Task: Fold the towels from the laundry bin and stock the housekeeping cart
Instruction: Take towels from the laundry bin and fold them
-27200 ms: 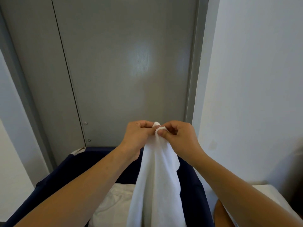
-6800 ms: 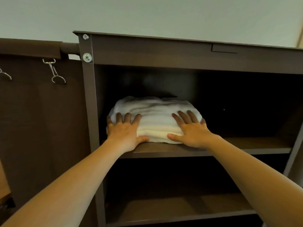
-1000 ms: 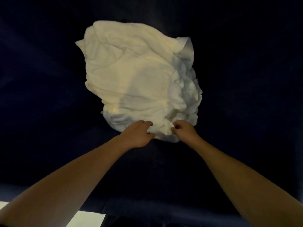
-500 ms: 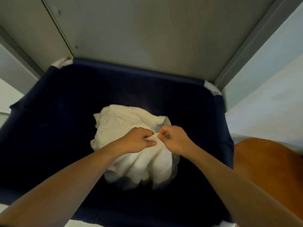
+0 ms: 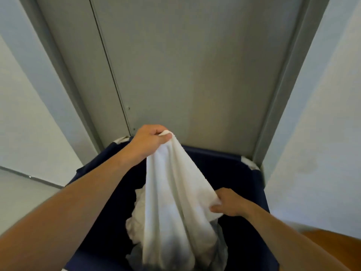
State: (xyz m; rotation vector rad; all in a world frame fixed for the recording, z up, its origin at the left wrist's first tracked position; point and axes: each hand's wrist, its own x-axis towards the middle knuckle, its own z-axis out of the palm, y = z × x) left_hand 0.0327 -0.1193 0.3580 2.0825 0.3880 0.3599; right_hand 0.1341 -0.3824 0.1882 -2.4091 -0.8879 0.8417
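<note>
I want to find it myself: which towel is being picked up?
Look at the dark blue laundry bin below the grey door. The white towel hangs over it, gripped by the left hand and right hand. The other towels lie crumpled inside.

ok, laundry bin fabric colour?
Dark navy blue, with white patches at the corners of the laundry bin. The head view, the only one, shows it.

Laundry bin (image 5: 252,184): mouth open above; hanging white towel (image 5: 175,192) fills its centre; grey door (image 5: 185,75) directly behind; walls flank.
</note>
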